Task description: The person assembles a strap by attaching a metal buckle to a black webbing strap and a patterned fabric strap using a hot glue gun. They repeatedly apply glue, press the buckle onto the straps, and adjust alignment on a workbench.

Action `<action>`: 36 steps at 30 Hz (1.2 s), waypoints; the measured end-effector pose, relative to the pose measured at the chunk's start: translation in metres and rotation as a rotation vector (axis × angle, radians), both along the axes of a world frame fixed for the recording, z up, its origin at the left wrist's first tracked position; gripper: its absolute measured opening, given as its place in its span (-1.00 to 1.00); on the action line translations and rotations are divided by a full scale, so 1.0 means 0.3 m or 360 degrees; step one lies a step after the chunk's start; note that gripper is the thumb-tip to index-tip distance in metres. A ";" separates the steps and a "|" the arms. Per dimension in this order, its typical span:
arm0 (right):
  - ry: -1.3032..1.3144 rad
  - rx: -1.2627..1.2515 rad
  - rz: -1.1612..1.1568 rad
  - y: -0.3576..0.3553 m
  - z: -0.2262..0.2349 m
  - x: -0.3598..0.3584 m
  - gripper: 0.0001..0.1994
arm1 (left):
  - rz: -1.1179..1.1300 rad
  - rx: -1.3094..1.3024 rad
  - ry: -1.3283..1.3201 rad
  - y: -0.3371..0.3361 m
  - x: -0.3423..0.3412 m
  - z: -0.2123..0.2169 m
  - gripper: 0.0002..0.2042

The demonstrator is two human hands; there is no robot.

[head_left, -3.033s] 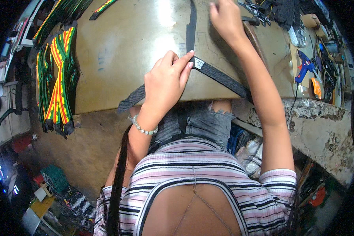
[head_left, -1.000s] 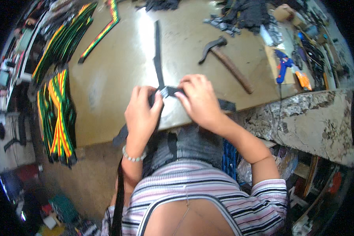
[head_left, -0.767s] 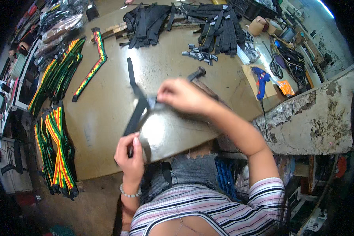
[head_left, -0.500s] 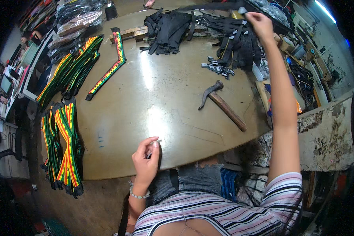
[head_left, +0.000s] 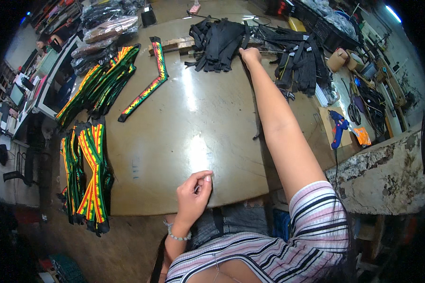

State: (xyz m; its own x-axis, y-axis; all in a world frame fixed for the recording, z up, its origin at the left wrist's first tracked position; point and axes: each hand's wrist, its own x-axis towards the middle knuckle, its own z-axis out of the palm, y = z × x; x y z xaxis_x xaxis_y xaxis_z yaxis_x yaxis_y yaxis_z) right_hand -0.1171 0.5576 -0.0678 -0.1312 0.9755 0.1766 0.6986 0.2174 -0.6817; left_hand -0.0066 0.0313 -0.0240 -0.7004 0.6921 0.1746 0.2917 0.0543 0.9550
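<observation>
My right hand [head_left: 251,56] reaches to the far side of the table, fingers closed on the end of a black strap [head_left: 245,35] at the right edge of a pile of black straps [head_left: 217,42]. My left hand [head_left: 193,194] is above the table's near edge, thumb and fingers pinched together; what they hold, if anything, is too small to name. A zigzag-patterned strap [head_left: 159,61] in red, yellow and green with black ends lies bent on the table. My right forearm hides most of the hammer; a dark curved tip [head_left: 256,137] shows beside it.
Bundles of patterned straps [head_left: 93,172] lie along the table's left side, with plastic-wrapped packs [head_left: 106,30] behind. More black straps [head_left: 304,66] and a few metal buckles [head_left: 288,94] are at the far right. A blue glue gun [head_left: 338,129] rests on cardboard near the right edge.
My right hand has moved left from the far right corner to the pile of black straps, and its arm now covers the hammer. My left hand stays pinched. The view has shifted slightly.
</observation>
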 end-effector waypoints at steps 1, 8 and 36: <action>0.0077 -0.0126 0.0072 0.003 0.018 -0.004 -0.52 | -0.0010 -0.0004 -0.0006 -0.001 0.000 0.001 -0.87; 0.0666 -0.0968 0.0738 -0.263 0.208 0.212 -0.72 | 0.0022 0.0039 0.0035 -0.009 -0.014 -0.016 -0.84; 0.0664 -0.1047 0.1660 -0.603 0.266 0.278 -0.84 | -0.0087 -0.0545 0.0708 -0.138 0.083 0.041 -0.77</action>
State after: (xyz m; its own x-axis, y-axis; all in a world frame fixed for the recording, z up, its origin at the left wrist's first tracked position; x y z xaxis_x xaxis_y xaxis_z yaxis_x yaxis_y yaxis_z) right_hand -0.0338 0.3766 0.0122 -0.9270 0.3662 -0.0816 0.1150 0.0703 -0.9909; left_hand 0.0184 -0.0101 -0.0118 -0.5723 0.7943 0.2038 0.6731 0.3131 0.6700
